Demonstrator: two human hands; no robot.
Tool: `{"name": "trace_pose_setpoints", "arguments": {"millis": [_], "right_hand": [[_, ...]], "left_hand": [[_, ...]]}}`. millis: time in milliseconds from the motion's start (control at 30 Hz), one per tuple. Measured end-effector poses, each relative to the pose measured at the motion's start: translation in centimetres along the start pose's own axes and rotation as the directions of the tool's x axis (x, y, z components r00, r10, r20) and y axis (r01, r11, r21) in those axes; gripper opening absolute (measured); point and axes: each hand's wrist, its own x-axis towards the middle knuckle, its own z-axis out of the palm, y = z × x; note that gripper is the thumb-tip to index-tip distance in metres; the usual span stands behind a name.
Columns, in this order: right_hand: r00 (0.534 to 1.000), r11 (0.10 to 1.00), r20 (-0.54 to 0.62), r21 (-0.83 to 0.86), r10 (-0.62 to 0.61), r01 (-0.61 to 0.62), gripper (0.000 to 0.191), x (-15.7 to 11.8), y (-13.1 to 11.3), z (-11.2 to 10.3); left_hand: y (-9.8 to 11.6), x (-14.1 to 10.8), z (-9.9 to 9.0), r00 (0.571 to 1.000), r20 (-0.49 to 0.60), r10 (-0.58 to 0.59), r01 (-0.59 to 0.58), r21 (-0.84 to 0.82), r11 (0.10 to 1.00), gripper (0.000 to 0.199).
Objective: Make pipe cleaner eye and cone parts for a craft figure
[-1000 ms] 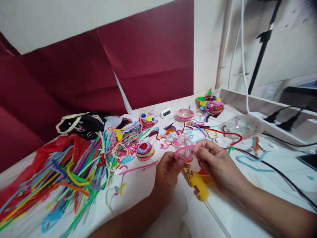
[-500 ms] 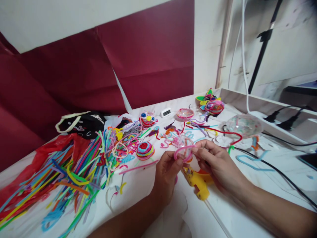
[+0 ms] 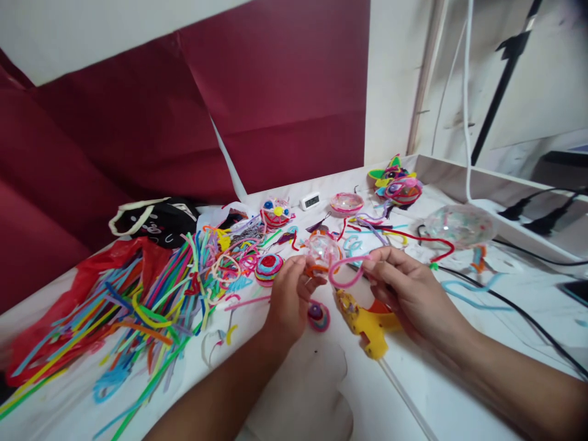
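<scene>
A pink pipe cleaner [image 3: 344, 285] bent into an open loop hangs from my right hand [image 3: 404, 288], pinched between thumb and fingertips. Just left of that loop is my left hand [image 3: 289, 297], its fingers loosely bent and apart, with nothing visible in them. Behind the hands lies a clear plastic ball [image 3: 323, 247] beside some orange pipe cleaner. Below my right hand a yellow glue gun [image 3: 374, 334] rests on the table with a clear glue stick [image 3: 407, 398] sticking out. A small coiled disc [image 3: 318, 315] with a purple centre sits beside my left wrist.
A heap of coloured pipe cleaners [image 3: 151, 312] spreads over the left on a red plastic bag [image 3: 59, 294]. Decorated balls [image 3: 275, 211], a coiled disc [image 3: 267, 268] and a small digital clock [image 3: 310, 201] stand farther back. At right are a clear plastic piece [image 3: 459, 226] and a black cable [image 3: 519, 318].
My left hand has let go of the pink pipe cleaner and moved left. The loop, earlier held by both hands, now hangs from my right hand alone. The view has shifted slightly.
</scene>
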Motion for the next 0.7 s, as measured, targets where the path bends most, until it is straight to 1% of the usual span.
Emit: {"name": "trace_pose_setpoints", "arguments": {"millis": [67,133,200,267,333,400,467,500,533,567,633,700], "right_hand": [[1.000,1.000,-0.005,-0.006,0.008,-0.008,0.019,0.0,-0.1,0.0],[1.000,1.000,-0.012,-0.010,0.014,-0.014,0.019,0.0,-0.2,-0.1],[1.000,1.000,-0.012,-0.011,0.018,-0.018,0.019,0.0,-0.2,-0.1],[1.000,1.000,-0.001,-0.013,0.022,-0.022,0.018,-0.1,-0.2,-0.1],[0.999,0.999,0.009,-0.015,0.035,-0.035,0.016,-0.1,-0.1,-0.1],[0.998,0.999,0.020,-0.018,0.051,-0.051,0.015,-0.2,-0.1,0.0],[0.997,0.997,0.033,-0.028,0.073,-0.072,0.016,-0.2,0.0,0.0],[0.996,0.996,0.038,-0.037,0.082,-0.080,0.016,-0.2,0.0,0.1],[0.995,0.995,0.044,-0.044,0.087,-0.085,0.015,-0.2,0.0,0.1],[0.995,0.995,0.049,-0.050,0.092,-0.089,0.015,-0.2,0.0,0.1],[0.994,0.994,0.056,-0.057,0.095,-0.092,0.016,-0.3,0.1,0.2],[0.993,0.994,0.063,-0.055,0.100,-0.097,0.017,-0.3,0.1,0.3]], "left_hand": [[0.6,0.9,-0.7,0.998,-0.052,-0.037,0.039,0.038,0.999,0.008],[0.9,1.7,-1.5,0.990,-0.102,-0.101,0.107,0.053,0.993,0.011],[1.0,2.3,-2.2,0.976,-0.140,-0.169,0.181,0.080,0.980,0.008],[0.8,2.7,-2.7,0.964,-0.162,-0.211,0.230,0.114,0.966,0.005],[0.6,2.9,-3.0,0.960,-0.170,-0.224,0.250,0.147,0.957,0.005],[0.5,3.1,-3.2,0.959,-0.169,-0.228,0.257,0.180,0.949,0.010],[0.6,3.2,-3.6,0.968,-0.157,-0.197,0.236,0.295,0.926,0.016],[0.8,3.3,-3.9,0.977,-0.143,-0.159,0.204,0.394,0.896,0.018],[0.9,3.4,-4.2,0.987,-0.120,-0.106,0.153,0.514,0.844,0.019],[1.1,3.5,-4.6,0.995,-0.089,-0.046,0.092,0.635,0.767,0.019],[1.5,3.7,-5.2,0.999,-0.013,0.041,-0.013,0.819,0.574,0.019],[2.0,3.8,-5.6,0.996,0.060,0.062,-0.078,0.936,0.344,0.018]]}}
